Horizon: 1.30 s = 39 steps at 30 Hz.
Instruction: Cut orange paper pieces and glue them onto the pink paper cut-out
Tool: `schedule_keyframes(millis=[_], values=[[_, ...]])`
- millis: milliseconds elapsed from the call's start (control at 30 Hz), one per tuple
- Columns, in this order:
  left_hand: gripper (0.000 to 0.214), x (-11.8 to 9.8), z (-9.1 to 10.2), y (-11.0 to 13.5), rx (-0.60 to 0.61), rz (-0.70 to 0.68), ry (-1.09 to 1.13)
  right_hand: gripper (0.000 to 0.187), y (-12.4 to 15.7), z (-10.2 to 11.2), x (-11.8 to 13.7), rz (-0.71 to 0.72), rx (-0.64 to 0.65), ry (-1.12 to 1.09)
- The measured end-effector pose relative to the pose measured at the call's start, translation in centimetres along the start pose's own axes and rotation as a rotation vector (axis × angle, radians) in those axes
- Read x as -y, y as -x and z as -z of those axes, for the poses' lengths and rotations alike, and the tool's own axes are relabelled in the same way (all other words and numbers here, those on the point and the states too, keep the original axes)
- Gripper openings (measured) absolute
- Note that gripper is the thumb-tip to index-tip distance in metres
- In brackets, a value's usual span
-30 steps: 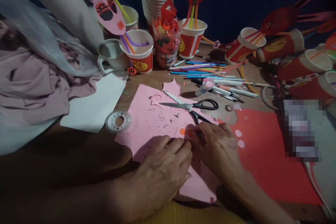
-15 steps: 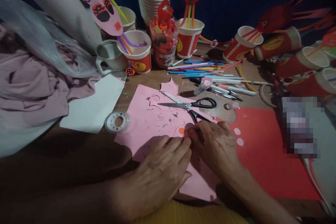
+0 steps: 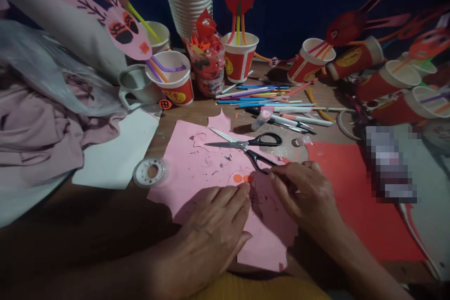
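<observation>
My left hand [image 3: 220,225] lies flat with its fingers stretched out on the pink paper [image 3: 190,164]. Its fingertips reach the lower edge of a pale pink cut-out that bears two orange dots [image 3: 238,178]. To the right, my right hand [image 3: 304,192] has its thumb and fingers drawn together just beside the lower handle loop of the black-handled scissors [image 3: 242,145]; whatever is between them, if anything, is hidden. The scissors rest with parted blades on the pink paper. Small dark scraps are scattered around them.
A red sheet [image 3: 355,206] lies at right, a tape roll [image 3: 150,172] at left. Farther back are loose drinking straws [image 3: 260,93], a glue stick [image 3: 262,119], a grey mug [image 3: 138,85] and a red paper cup [image 3: 242,58]. Stacked white cups [image 3: 188,2] stand behind.
My right hand has moved right, away from my left fingertips, and the second orange dot now shows. My left hand remains flat on the paper. The view has shifted slightly.
</observation>
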<state>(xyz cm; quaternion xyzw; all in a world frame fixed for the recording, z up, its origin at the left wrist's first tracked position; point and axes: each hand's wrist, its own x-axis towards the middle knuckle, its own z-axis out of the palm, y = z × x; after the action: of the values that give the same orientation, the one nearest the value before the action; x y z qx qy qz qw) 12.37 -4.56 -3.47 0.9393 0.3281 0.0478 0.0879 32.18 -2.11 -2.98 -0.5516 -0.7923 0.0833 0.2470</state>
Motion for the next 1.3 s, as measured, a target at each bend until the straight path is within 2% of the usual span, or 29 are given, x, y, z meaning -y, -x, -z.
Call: schedule_keyframes(millis=[133, 233, 433, 1133, 1300], values=[[0.042, -0.1, -0.1, 0.0, -0.031, 0.003, -0.028, 0.017, 0.8, -0.3, 0.3, 0.105, 0.092, 0.028], [0.043, 0.0, 0.1, 0.0, -0.016, 0.000, -0.034, 0.020, 1.2, -0.9, 0.8, 0.143, 0.071, 0.066], [0.043, 0.0, 0.3, -0.2, 0.011, 0.003, -0.018, 0.017, 1.3, -1.6, 1.2, 0.140, 0.016, 0.141], [0.042, -0.1, 0.3, -0.3, -0.039, -0.009, -0.072, 0.017, 1.7, -2.0, 1.2, 0.182, 0.036, 0.179], [0.042, -0.2, 0.4, -0.4, -0.044, -0.013, -0.082, 0.020, 2.0, -2.2, 0.7, 0.189, 0.076, 0.194]])
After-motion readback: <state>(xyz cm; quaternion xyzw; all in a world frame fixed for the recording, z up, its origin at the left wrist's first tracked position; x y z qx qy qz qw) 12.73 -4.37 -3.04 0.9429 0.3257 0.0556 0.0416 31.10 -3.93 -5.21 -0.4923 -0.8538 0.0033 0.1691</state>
